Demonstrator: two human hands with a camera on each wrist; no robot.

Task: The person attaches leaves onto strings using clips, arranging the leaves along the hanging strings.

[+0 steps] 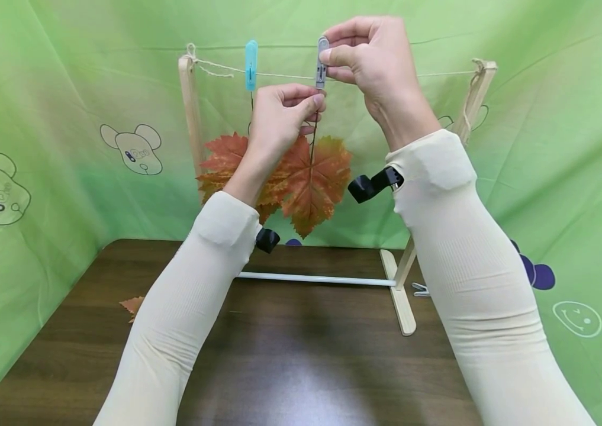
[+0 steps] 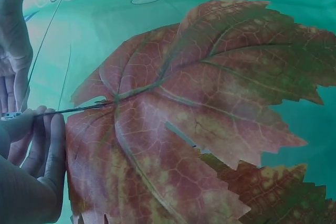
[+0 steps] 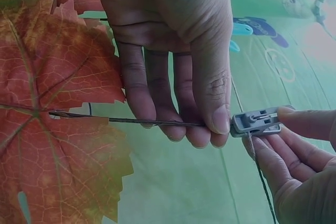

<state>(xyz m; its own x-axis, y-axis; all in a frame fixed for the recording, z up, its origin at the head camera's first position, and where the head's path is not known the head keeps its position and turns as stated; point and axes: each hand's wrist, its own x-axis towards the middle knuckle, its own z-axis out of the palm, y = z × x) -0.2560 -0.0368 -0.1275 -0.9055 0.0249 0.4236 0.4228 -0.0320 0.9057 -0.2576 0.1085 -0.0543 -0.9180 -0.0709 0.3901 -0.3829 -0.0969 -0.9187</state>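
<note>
Head view, right hand: the right hand [image 1: 377,65] pinches the gray clip [image 1: 321,66] between thumb and fingers, fingertips drawn in close on its upper part; the clip stands upright at the cord [image 1: 286,75].
Head view, left hand: the left hand [image 1: 279,115] pinches the stem [image 1: 314,136] just below the clip, thumb against fingers.
Head view, leaves: the front leaf [image 1: 312,183] hangs point down below the left hand, overlapping the rear leaf [image 1: 226,152]; a blue clip [image 1: 250,62] grips the cord farther left.
Head view, frame: pale, smooth wooden posts [image 1: 190,106] carry the twisted cord, above a brown wood-grained table [image 1: 301,349].
Left wrist view, leaf: broad toothed lobes, pale branching veins, mottled red and green (the surface looks like printed fabric); the thin dark stem runs straight into the pinch.
Right wrist view, clip: gray, boxy, probably plastic, with slots in its side; its end meets the left thumb, so whether it bites the stem or only the cord is hard to tell.
Right wrist view, handling: best to hold the stem taut and close to the clip, seat stem and cord together deep in its mouth, and ease the right hand's pressure before the left lets go.
</note>
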